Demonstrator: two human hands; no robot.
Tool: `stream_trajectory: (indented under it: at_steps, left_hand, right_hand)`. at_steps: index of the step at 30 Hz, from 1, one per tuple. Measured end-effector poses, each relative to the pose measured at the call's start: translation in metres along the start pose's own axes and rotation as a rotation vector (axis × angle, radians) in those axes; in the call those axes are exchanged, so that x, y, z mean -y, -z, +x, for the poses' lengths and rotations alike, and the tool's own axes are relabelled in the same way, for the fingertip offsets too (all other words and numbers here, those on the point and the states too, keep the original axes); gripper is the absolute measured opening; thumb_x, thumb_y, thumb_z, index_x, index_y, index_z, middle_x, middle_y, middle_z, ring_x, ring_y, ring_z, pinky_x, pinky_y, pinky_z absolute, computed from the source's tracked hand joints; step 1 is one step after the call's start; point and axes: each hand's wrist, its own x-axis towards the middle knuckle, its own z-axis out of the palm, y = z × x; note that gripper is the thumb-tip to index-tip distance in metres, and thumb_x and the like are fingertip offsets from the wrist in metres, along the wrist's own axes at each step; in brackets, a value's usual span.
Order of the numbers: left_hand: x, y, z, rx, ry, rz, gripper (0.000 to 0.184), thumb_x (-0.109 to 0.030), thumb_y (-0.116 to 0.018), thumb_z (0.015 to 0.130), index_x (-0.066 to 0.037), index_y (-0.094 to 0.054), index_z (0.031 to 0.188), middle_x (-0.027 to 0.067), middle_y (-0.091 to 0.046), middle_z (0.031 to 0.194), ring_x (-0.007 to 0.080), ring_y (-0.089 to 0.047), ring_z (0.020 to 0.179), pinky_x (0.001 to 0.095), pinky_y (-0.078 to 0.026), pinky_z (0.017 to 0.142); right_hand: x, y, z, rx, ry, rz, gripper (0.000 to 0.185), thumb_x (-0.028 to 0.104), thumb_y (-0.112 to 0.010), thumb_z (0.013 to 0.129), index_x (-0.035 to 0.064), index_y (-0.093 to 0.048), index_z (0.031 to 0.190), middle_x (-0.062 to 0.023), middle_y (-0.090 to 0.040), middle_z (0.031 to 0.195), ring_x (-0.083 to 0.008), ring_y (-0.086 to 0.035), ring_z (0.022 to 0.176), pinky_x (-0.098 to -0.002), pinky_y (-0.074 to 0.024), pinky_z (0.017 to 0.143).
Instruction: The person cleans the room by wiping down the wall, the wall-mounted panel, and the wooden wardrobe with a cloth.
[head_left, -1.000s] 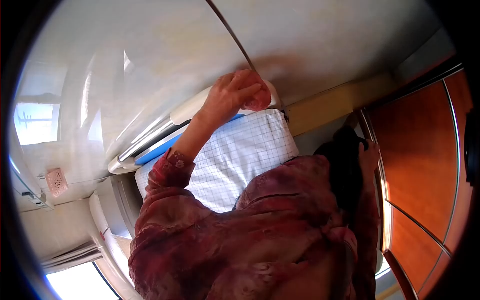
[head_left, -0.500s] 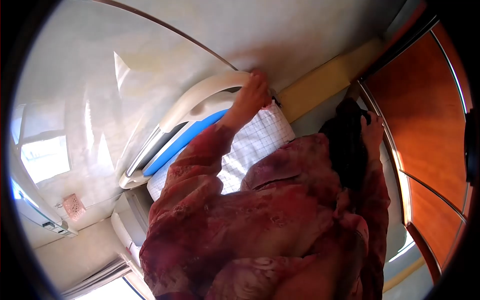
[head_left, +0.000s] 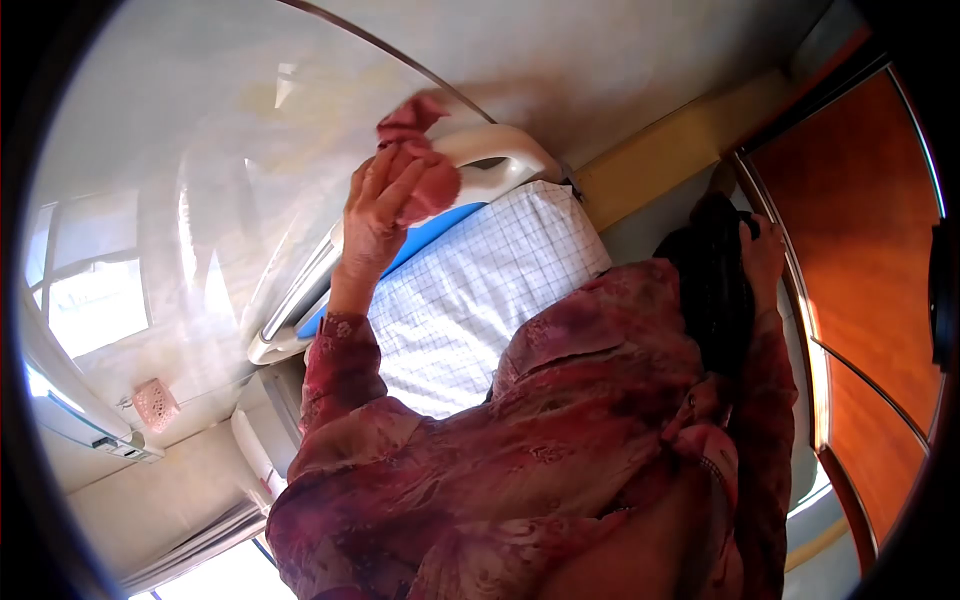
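Observation:
My left hand [head_left: 372, 215] is closed on a pink cloth [head_left: 428, 188]; part of the cloth sticks up above the fingers. It is raised over the cream side rail [head_left: 520, 150] of a bed, near the blue edge [head_left: 436, 236] of the mattress. A white checked sheet [head_left: 480, 290] covers the bed beside my forearm. On the right, my right hand [head_left: 764, 255] is curled at a dark black bundle [head_left: 712, 290], which looks like fabric. Shadow hides the fingertips and the exact kind of the bundle.
An orange-brown wooden cabinet [head_left: 850, 210] stands at the right, close to my right hand. A glossy pale wall [head_left: 230, 200] runs behind the bed rail. A pink perforated basket [head_left: 155, 404] hangs at the left. Below it is a curtain [head_left: 190, 560] by a bright window.
My left hand has moved left from the far end of the rail and lifted, bringing the pink cloth into full view. My right hand stays at the black bundle.

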Motion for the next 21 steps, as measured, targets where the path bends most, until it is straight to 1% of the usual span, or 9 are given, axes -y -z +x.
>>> stream_trajectory:
  at_steps: [2,4,5,7,9,12,17,20,21]
  left_hand:
    - [-0.021,-0.026,0.030,-0.022,-0.121,0.045,0.047,-0.010,-0.075,0.073,-0.018,-0.070,0.119,0.0116,-0.060,0.132,0.0362,-0.059,0.118,0.0449,-0.053,0.098]
    - [-0.043,-0.054,0.061,0.008,-0.284,0.071,0.035,-0.010,-0.066,0.077,-0.017,-0.066,0.111,0.0101,-0.060,0.122,0.0327,-0.057,0.116,0.0428,-0.045,0.107]
    - [-0.050,-0.079,0.062,0.105,-0.310,0.177,0.040,-0.012,-0.066,0.076,-0.011,-0.066,0.115,0.0122,-0.062,0.126,0.0324,-0.057,0.119,0.0430,-0.045,0.108]
    - [-0.054,-0.146,0.039,0.105,-0.602,0.004,0.038,-0.016,-0.064,0.077,-0.005,-0.065,0.113,0.0123,-0.062,0.121,0.0311,-0.057,0.119,0.0435,-0.044,0.109]
    - [-0.044,-0.161,0.015,0.327,-0.534,-0.048,0.040,-0.019,-0.064,0.077,-0.004,-0.065,0.114,0.0118,-0.062,0.118,0.0306,-0.055,0.123,0.0440,-0.044,0.109]
    - [-0.034,-0.152,-0.007,0.117,-0.356,0.291,0.037,-0.018,-0.065,0.076,-0.005,-0.066,0.110,0.0103,-0.062,0.114,0.0301,-0.054,0.122,0.0438,-0.045,0.106]
    - [-0.042,-0.114,-0.004,0.224,-0.264,0.165,0.028,-0.012,-0.066,0.076,-0.007,-0.064,0.103,0.0104,-0.062,0.107,0.0302,-0.056,0.113,0.0446,-0.047,0.100]
    - [-0.056,-0.049,-0.006,0.439,0.134,0.260,0.027,-0.008,-0.067,0.079,-0.011,-0.066,0.106,0.0124,-0.063,0.106,0.0318,-0.061,0.106,0.0455,-0.050,0.093]
    - [-0.058,-0.025,-0.012,0.434,0.145,0.275,0.027,-0.008,-0.067,0.079,-0.011,-0.066,0.106,0.0124,-0.063,0.106,0.0318,-0.061,0.106,0.0455,-0.050,0.093]
  right_hand:
    - [-0.001,-0.001,0.000,0.002,0.015,-0.013,0.046,0.048,-0.060,0.094,0.0230,-0.060,0.132,-0.0108,-0.052,0.138,-0.0428,-0.049,0.124,-0.0516,-0.0481,0.099]
    - [-0.002,-0.004,-0.001,-0.002,0.009,-0.026,0.045,0.048,-0.061,0.094,0.0228,-0.060,0.132,-0.0108,-0.052,0.138,-0.0428,-0.049,0.124,-0.0515,-0.0481,0.099]
    - [-0.003,-0.003,-0.001,-0.010,-0.002,-0.027,0.044,0.047,-0.061,0.094,0.0226,-0.060,0.131,-0.0108,-0.052,0.138,-0.0428,-0.049,0.124,-0.0514,-0.0481,0.099]
    - [-0.003,0.002,-0.006,-0.062,0.012,-0.021,0.044,0.046,-0.062,0.094,0.0226,-0.060,0.131,-0.0108,-0.052,0.139,-0.0425,-0.049,0.125,-0.0512,-0.0479,0.100]
    - [-0.004,0.004,-0.014,-0.088,0.030,-0.019,0.044,0.045,-0.062,0.094,0.0225,-0.060,0.131,-0.0107,-0.052,0.139,-0.0423,-0.049,0.125,-0.0510,-0.0477,0.100]
    - [-0.004,0.005,-0.017,-0.083,0.042,0.003,0.044,0.043,-0.063,0.093,0.0222,-0.060,0.131,-0.0107,-0.052,0.139,-0.0418,-0.048,0.126,-0.0510,-0.0475,0.100]
    - [-0.004,-0.001,-0.008,-0.076,0.019,-0.044,0.043,0.044,-0.063,0.094,0.0216,-0.060,0.131,-0.0104,-0.052,0.138,-0.0417,-0.048,0.126,-0.0513,-0.0478,0.099]
    - [0.007,0.011,-0.013,-0.034,0.003,-0.007,0.044,0.044,-0.061,0.095,0.0215,-0.059,0.132,-0.0104,-0.052,0.139,-0.0412,-0.048,0.126,-0.0508,-0.0470,0.100]
    - [0.009,0.012,-0.014,-0.034,0.018,0.004,0.044,0.044,-0.061,0.095,0.0215,-0.059,0.132,-0.0104,-0.052,0.139,-0.0412,-0.048,0.126,-0.0508,-0.0470,0.100]
